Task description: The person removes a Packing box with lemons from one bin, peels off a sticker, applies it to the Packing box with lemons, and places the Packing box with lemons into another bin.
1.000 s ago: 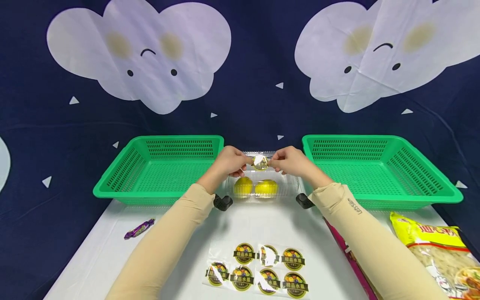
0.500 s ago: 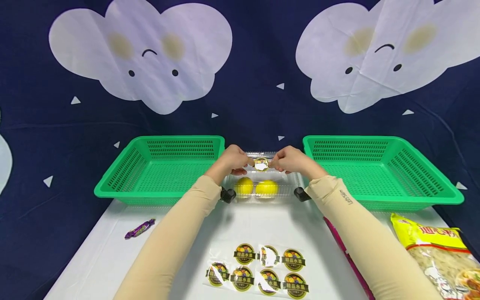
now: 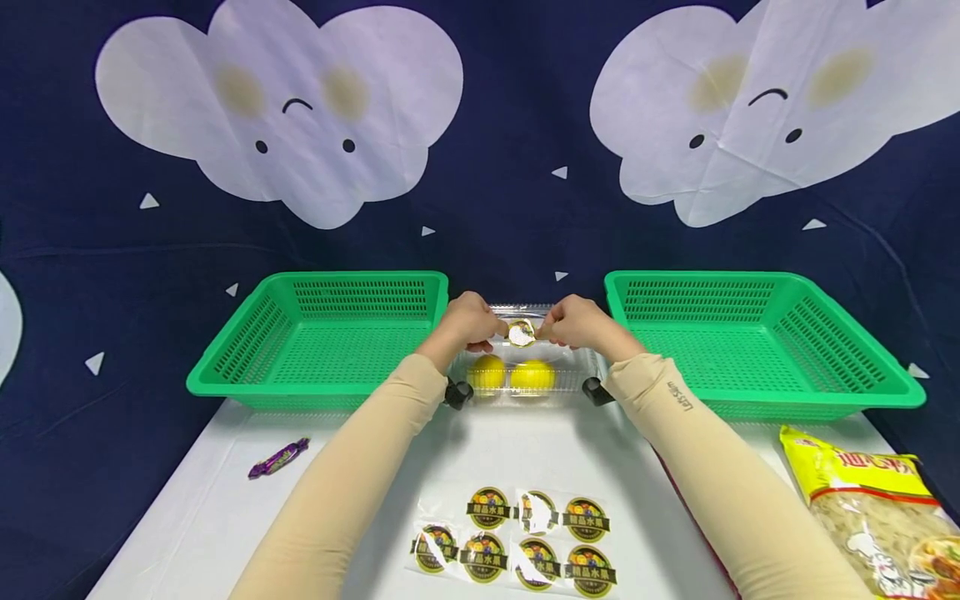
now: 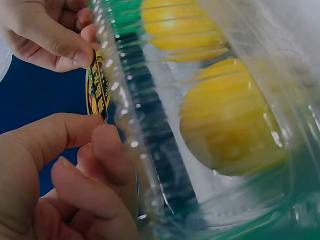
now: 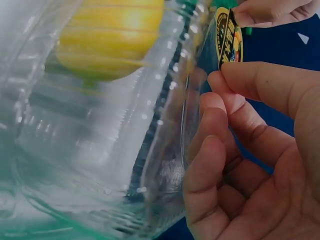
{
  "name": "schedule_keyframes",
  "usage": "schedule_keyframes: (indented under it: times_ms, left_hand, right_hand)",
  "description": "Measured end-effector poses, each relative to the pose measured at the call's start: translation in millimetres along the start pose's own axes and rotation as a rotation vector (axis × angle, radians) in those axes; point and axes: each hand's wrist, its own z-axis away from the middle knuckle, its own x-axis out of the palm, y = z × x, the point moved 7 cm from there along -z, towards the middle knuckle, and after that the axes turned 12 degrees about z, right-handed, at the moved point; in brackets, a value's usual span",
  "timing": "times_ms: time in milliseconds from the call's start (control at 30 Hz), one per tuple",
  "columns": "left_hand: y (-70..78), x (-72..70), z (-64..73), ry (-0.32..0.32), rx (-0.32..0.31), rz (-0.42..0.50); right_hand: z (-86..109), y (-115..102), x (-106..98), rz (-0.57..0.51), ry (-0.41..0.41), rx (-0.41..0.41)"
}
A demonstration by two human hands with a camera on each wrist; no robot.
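Note:
A clear plastic clamshell box point(image 3: 570, 379) stands between the baskets, with two yellow lemon-like fruits point(image 3: 532, 377) inside. Over its top, a round black-and-gold sticker point(image 3: 521, 333) is stretched between both hands. My left hand point(image 3: 468, 321) pinches one end of the sticker between thumb and index finger. The opposite end is pinched by my right hand point(image 3: 577, 323). In the left wrist view the sticker point(image 4: 97, 89) stands on edge close to the ridged lid. From the right wrist view, the right hand's other fingers point(image 5: 207, 165) lie loosely curled alongside the box wall.
Green baskets stand at left point(image 3: 330, 342) and right point(image 3: 697, 350) of the box. Nearer on the white table lies a sheet of several matching stickers point(image 3: 483, 556). A purple-wrapped candy point(image 3: 279, 458) lies left, a yellow-topped food bag point(image 3: 870, 492) right.
The sticker, held by both hands, has lowered slightly and tilted over the box lid, its glare shifting. Both forearms have moved a little inward. The box and fruits stay put.

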Motion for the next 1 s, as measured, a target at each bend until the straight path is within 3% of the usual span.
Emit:
schedule_keyframes:
  times_ms: [267, 767, 833, 1000]
  left_hand:
    - [-0.1, 2.4, -2.5, 0.02, 0.02, -0.083]
    - [2.2, 2.0, 0.4, 0.042, 0.051, -0.154]
    - [-1.8, 3.0, -9.2, 0.05, 0.065, -0.181]
    - [-2.2, 4.0, -10.6, 0.076, 0.073, -0.216]
  right_hand:
    - [-0.6, 1, 2, 0.022, 0.006, 0.012]
    - [-4.0, 1, 2, 0.076, 0.028, 0.025]
    - [-4.0, 0, 2, 0.092, 0.033, 0.026]
    - [-2.7, -2, 3, 0.111, 0.049, 0.03]
